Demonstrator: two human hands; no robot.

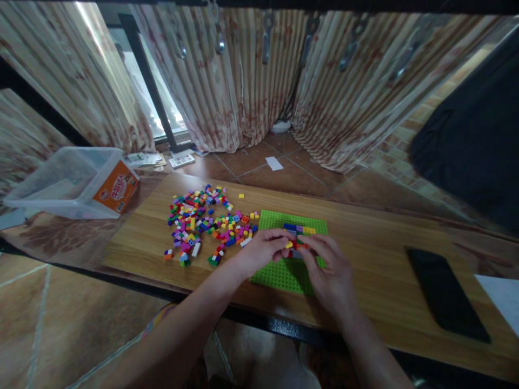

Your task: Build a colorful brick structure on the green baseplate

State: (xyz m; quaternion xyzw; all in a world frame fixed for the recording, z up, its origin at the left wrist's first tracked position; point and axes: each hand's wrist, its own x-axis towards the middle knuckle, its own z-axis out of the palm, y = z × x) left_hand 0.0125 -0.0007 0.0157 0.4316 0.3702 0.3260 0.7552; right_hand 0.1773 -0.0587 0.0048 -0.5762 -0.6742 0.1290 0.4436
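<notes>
A green studded baseplate (267, 276) lies on the wooden table under both hands. Rows of toy bricks stand on it, among them a blue brick (290, 227) and a yellow brick (308, 230) along the far side. My left hand (267, 249) comes in from the left and pinches a small yellow brick (288, 245) between thumb and fingertips. My right hand (329, 266) is opposite, its thumb and fingers drawn together at red and orange bricks near the plate's middle. Which brick those fingertips grip is hidden.
A heap of loose coloured bricks (192, 221) spreads to the left of the baseplate. Beyond the table's left end is a clear plastic bin (68, 186) with an orange label. A black phone-like slab (446, 292) and white paper (500, 297) lie at the right.
</notes>
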